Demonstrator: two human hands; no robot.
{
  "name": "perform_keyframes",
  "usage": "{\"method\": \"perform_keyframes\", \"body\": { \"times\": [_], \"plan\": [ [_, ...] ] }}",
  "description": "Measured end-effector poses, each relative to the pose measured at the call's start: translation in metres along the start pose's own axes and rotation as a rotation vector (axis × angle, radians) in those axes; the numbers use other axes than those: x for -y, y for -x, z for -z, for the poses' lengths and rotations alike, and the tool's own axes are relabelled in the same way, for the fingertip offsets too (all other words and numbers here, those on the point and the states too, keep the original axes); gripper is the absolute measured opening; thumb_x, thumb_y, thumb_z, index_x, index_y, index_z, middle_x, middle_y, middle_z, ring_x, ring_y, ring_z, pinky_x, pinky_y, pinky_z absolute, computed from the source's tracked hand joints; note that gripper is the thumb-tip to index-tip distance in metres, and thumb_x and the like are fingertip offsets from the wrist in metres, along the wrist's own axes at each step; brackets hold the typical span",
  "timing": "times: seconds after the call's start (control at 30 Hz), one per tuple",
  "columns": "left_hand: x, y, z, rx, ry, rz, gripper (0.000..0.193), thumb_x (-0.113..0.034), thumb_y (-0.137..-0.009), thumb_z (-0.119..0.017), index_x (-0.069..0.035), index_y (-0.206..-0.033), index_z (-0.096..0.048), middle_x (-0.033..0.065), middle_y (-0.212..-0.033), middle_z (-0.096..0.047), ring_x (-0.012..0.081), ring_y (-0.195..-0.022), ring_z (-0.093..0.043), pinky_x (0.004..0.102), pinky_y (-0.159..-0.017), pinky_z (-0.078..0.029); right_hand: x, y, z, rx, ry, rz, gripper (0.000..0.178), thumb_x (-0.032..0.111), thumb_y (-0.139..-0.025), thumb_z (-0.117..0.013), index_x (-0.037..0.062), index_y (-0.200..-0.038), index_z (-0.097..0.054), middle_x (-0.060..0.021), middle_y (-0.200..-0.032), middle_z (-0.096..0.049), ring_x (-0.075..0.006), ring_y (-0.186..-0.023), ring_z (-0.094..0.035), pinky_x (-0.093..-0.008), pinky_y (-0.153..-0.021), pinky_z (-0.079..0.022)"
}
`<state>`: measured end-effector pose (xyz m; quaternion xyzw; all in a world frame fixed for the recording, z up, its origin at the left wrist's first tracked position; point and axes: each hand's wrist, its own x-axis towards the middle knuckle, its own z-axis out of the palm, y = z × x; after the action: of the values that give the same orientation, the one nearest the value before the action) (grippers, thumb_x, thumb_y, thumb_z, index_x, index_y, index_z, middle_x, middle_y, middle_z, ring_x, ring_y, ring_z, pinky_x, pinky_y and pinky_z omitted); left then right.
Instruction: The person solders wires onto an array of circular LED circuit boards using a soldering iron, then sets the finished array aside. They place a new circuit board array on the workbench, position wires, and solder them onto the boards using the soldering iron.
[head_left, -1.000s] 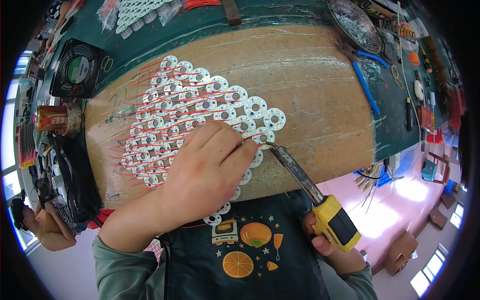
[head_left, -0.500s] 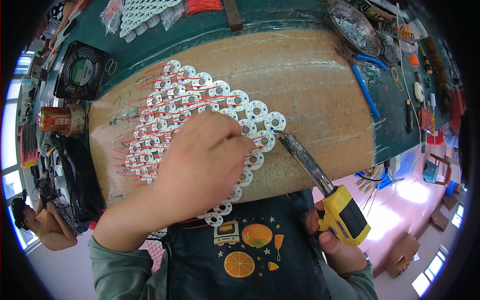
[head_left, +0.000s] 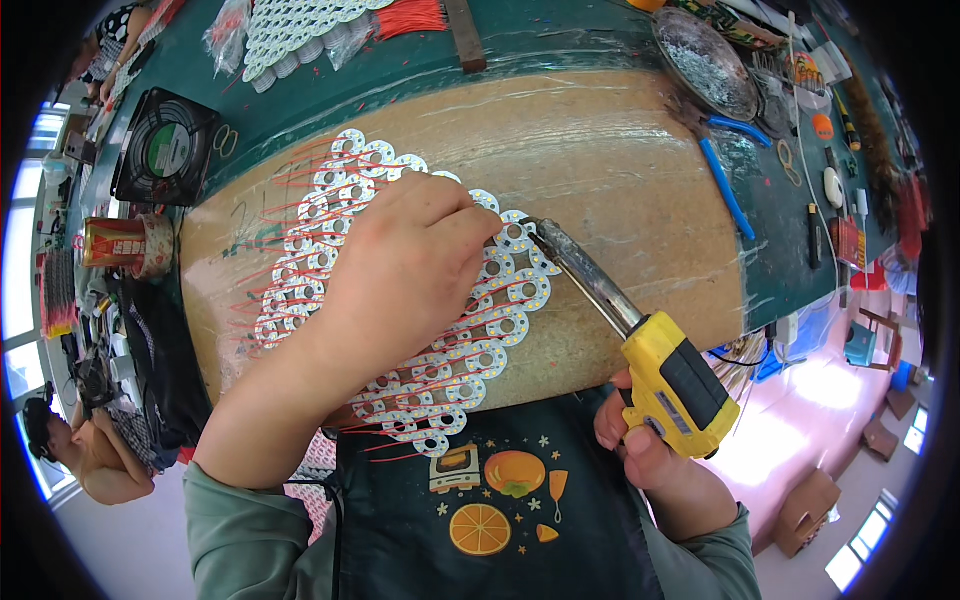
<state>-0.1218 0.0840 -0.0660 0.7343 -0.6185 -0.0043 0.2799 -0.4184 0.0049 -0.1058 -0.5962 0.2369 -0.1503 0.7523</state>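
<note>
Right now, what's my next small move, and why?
Probably settle the yellow soldering tool gently on the white ring board: your right hand has its tip at that board's right edge, contact unclear, and your left hand has its fingertips close by.

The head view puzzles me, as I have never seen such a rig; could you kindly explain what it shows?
There is no machine arm here, only a person's two bare hands. A wide fisheye camera worn on the head looks down, so straight edges bend near the rim. The right hand grips a yellow-and-black gun-shaped tool, its metal tip at the white ring-shaped boards. The left hand reaches over them; what its fingertips hold is hard to tell. The boards lie on a brown panel on a green table, with a black fan to the left and blue-handled pliers to the right.
</note>
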Motion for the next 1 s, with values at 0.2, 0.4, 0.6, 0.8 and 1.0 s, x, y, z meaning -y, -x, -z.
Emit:
{"method": "perform_keyframes", "body": {
  "times": [0.2,0.4,0.6,0.8,1.0],
  "plan": [
    [0.003,0.001,-0.002,-0.01,0.005,-0.014,0.018,0.0,-0.077,-0.073,-0.006,-0.094,-0.073,0.0086,-0.09,-0.066,0.0278,-0.087,-0.065,0.0384,-0.074,-0.054,0.0,-0.005,-0.005,-0.039,-0.108,-0.026,0.052,0.029,-0.092,-0.073,-0.0026,-0.126,-0.051,-0.0001,-0.069,-0.055,-0.0094,-0.059,-0.052,-0.0247,-0.057,-0.041],
    [0.004,0.003,-0.003,-0.014,-0.011,-0.029,0.021,0.0,-0.075,-0.073,-0.007,-0.095,-0.073,0.0088,-0.091,-0.065,0.0278,-0.087,-0.064,0.0383,-0.074,-0.054,0.0,-0.004,-0.007,-0.071,-0.144,-0.055,0.046,0.031,-0.091,-0.074,0.0005,-0.119,-0.052,0.0,-0.073,-0.056,-0.0095,-0.061,-0.053,-0.025,-0.056,-0.042],
    [0.003,0.002,-0.004,-0.015,-0.006,-0.031,0.022,0.0,-0.075,-0.073,-0.007,-0.095,-0.072,0.0087,-0.09,-0.065,0.0281,-0.086,-0.064,0.0387,-0.074,-0.053,0.009,-0.006,-0.01,-0.062,-0.177,-0.141,0.059,0.041,-0.083,-0.079,0.0045,-0.12,-0.05,-0.0022,-0.073,-0.05,-0.0137,-0.061,-0.049,-0.0288,-0.055,-0.042],
    [0.003,0.002,-0.003,-0.011,0.002,-0.025,0.021,0.0,-0.075,-0.072,-0.007,-0.095,-0.072,0.0088,-0.09,-0.065,0.0288,-0.085,-0.064,0.0393,-0.074,-0.053,0.015,-0.005,-0.012,-0.114,-0.269,-0.122,0.081,0.046,-0.08,-0.082,0.0034,-0.138,-0.045,-0.001,-0.072,-0.049,-0.0127,-0.061,-0.048,-0.0282,-0.053,-0.042],
    [0.003,0.0,0.0,0.001,-0.002,-0.018,0.02,-0.001,-0.076,-0.072,-0.007,-0.096,-0.072,0.009,-0.09,-0.065,0.029,-0.085,-0.064,0.0396,-0.074,-0.053,0.033,-0.013,-0.014,-0.192,-0.217,-0.087,0.081,0.05,-0.076,-0.083,0.0039,-0.131,-0.046,-0.0004,-0.071,-0.051,-0.0132,-0.058,-0.05,-0.0275,-0.051,-0.041]
  ]
}}
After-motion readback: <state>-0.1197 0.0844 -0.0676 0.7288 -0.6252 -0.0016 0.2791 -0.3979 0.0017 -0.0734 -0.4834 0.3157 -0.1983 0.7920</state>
